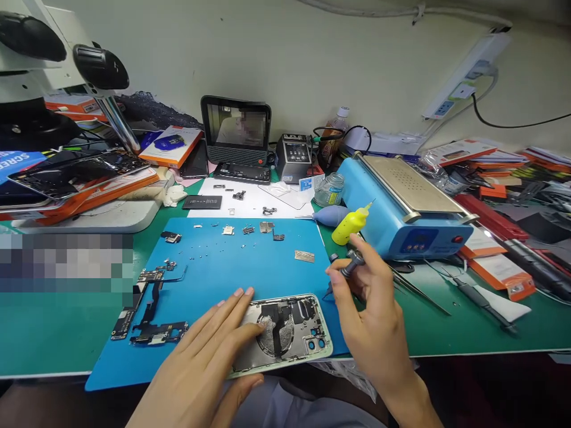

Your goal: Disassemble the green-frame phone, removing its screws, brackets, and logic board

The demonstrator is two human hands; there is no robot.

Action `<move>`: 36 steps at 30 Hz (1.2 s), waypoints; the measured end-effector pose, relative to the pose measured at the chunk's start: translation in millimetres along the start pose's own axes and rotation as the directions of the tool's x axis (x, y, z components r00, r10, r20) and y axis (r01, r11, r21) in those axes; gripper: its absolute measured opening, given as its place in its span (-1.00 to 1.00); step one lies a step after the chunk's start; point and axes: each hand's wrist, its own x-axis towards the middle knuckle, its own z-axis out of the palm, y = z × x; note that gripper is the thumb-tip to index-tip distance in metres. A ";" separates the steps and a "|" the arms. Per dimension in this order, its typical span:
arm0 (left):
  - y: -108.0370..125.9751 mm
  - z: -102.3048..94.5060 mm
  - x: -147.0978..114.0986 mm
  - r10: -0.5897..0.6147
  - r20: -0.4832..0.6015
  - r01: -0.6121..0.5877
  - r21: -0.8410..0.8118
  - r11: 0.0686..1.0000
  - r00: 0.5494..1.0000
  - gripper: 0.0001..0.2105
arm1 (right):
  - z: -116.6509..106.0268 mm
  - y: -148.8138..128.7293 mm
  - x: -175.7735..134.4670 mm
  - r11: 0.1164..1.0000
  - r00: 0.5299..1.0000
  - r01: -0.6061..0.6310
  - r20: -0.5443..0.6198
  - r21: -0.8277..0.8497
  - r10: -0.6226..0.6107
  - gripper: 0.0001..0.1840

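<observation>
My left hand (205,348) holds an opened phone housing (292,333) by its left end, with the fingers over the inside and the thumb along the near edge. The housing has a pale green frame, a bare metal inside and camera openings at its right end. In my right hand (377,318) a dark screwdriver (354,261) is pinched between thumb and fingers, its tip pointing down left, just beyond the housing's far right corner. Both lie over a blue mat (250,273). Beside my left hand are a logic board (129,309) and a flex cable assembly (160,333).
Small metal parts and screws lie on the mat's far half. Behind are a black battery (203,202), a glass jar (329,189), a yellow bottle (350,226) and a blue heating plate machine (392,208). Tweezers (423,291) lie at the right; a microscope (40,71) stands at the left.
</observation>
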 end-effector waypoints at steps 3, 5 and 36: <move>-1.3 -1.4 2.0 0.018 0.002 -0.018 0.047 0.999 1.000 -0.65 | 5.3 -5.6 1.8 0.996 0.999 -0.025 -0.020 0.089 0.027 -0.36; -4.0 -2.3 3.3 0.064 0.015 -0.065 0.093 0.994 0.998 -0.64 | 8.2 -7.7 2.5 0.993 0.999 -0.022 -0.021 0.113 0.025 -0.39; -8.7 -3.5 6.4 0.111 -0.001 -0.110 0.068 0.992 0.994 -0.66 | 10.1 0.9 5.9 0.932 0.941 0.333 -0.019 -0.142 -0.339 -0.24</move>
